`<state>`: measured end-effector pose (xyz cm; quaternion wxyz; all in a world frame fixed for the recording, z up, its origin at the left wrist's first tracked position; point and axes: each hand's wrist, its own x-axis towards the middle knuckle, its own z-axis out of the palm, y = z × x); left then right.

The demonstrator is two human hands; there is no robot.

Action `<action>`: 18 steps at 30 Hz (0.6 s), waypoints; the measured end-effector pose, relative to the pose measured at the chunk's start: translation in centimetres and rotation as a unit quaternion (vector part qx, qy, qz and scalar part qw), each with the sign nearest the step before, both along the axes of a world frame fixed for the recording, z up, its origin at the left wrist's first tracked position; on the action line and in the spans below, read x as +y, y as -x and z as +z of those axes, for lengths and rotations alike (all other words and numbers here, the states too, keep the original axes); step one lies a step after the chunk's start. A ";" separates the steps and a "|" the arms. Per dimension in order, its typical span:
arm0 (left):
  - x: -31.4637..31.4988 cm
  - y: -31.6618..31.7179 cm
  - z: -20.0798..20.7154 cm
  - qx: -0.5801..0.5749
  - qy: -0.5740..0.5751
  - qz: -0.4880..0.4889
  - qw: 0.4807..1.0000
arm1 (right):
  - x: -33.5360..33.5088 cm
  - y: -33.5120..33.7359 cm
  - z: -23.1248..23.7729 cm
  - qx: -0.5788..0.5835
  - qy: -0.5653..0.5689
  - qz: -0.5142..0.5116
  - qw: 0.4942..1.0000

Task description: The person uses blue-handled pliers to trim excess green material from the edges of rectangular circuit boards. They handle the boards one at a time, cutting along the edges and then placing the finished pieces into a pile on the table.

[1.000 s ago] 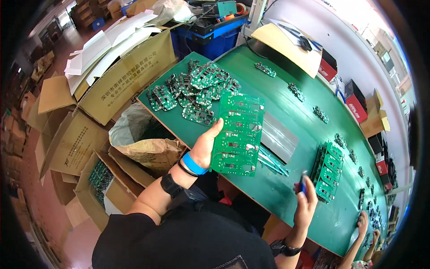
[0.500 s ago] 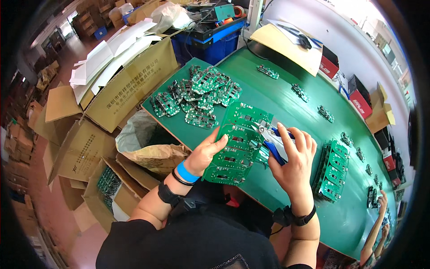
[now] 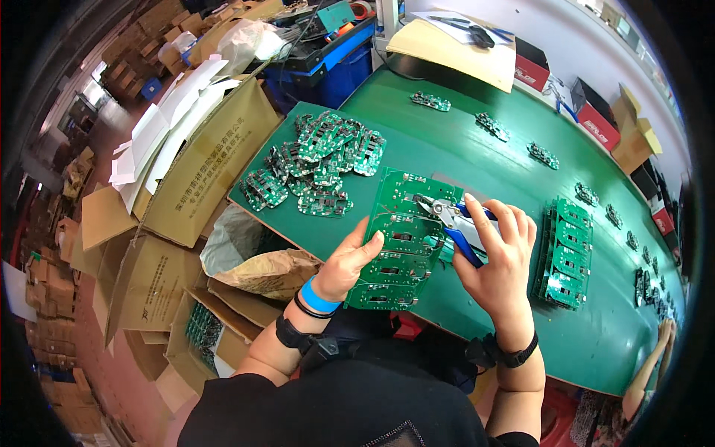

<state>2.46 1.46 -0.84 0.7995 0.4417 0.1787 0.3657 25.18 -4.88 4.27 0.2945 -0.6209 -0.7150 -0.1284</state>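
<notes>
My left hand [image 3: 348,261] grips a green circuit board panel [image 3: 387,257] by its left edge, thumb on top. The panel is tilted up over the table's near edge and is divided into several joined boards. In my right hand [image 3: 495,249] is a pair of diagonal cutters [image 3: 456,221] with blue handles. Their jaws lie over the upper part of the panel, by its right side. Whether the jaws touch the board I cannot tell. Beyond the panel lies a heap of separated circuit boards [image 3: 324,149].
A stack of uncut panels [image 3: 566,253] stands right of my hand on the green table [image 3: 469,164]. Single boards [image 3: 491,127] lie in a curved row toward the right. Open cardboard boxes [image 3: 205,167] stand at the left. Another person's hands [image 3: 665,335] show at the far right.
The whole view has shifted and turned slightly. Both hands keep their hold, and the cutters stay at the upper part of the panel. The other person's hands are now lower and closer together.
</notes>
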 end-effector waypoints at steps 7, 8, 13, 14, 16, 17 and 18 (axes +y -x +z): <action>-0.3 -0.1 0.5 0.042 -0.042 0.019 0.998 | -0.3 -0.1 -0.3 -0.002 0.002 -0.003 1.000; -0.3 -0.1 0.4 0.044 -0.047 0.023 0.998 | -0.4 -0.1 -0.3 -0.002 0.001 -0.004 1.000; -0.4 -0.2 0.4 0.060 -0.075 0.017 0.995 | -0.7 0.0 0.0 0.006 0.009 -0.015 1.000; -0.4 -0.2 0.4 0.071 -0.091 0.020 0.993 | -0.7 -0.1 -0.1 0.007 0.008 -0.014 1.000; -0.4 -0.1 0.1 0.081 -0.099 0.026 0.991 | -0.7 -0.3 -0.5 0.009 0.008 -0.012 1.000; -0.4 -0.1 0.0 0.087 -0.103 0.029 0.990 | -0.7 -0.3 -0.6 0.016 0.005 -0.010 1.000; -0.5 -0.2 0.1 0.078 -0.092 0.029 0.992 | -0.7 -0.3 -0.6 0.022 0.002 -0.007 1.000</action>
